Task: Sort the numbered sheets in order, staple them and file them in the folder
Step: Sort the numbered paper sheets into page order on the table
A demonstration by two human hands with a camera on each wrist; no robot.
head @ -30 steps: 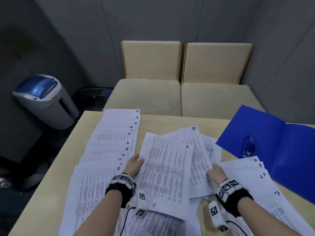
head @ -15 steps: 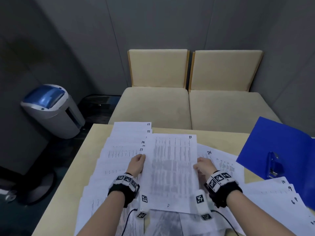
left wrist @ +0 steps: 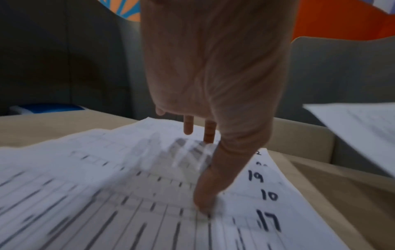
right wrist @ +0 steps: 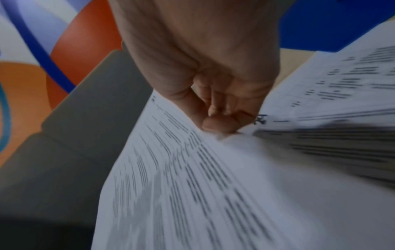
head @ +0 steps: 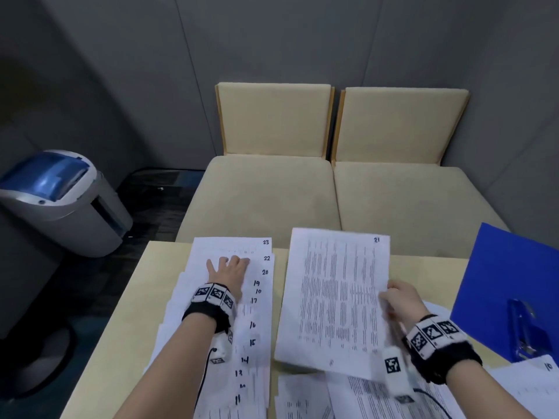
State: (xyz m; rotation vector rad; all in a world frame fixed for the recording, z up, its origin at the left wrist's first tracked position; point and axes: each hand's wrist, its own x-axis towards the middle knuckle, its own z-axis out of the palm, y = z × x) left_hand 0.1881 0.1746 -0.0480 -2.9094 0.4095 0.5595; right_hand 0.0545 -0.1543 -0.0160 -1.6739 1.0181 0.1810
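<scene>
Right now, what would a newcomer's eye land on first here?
Probably sheet 21, lifted mid-table and pinched at its right edge by the right hand. Next, the fanned column of numbered sheets on the left, with the left hand resting flat near its top. The open blue folder lies far right.

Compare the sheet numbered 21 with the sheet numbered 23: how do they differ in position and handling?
Sheet 21 is held off the table, pinched at its right edge by the right hand; sheet 23 lies flat on the table at the far end of the fanned row. Sheet 21 shows its whole face; sheet 23 is mostly covered by sheet 22, where the left hand rests. Both are white printed sheets, numbered by hand at the top right corner.
</scene>
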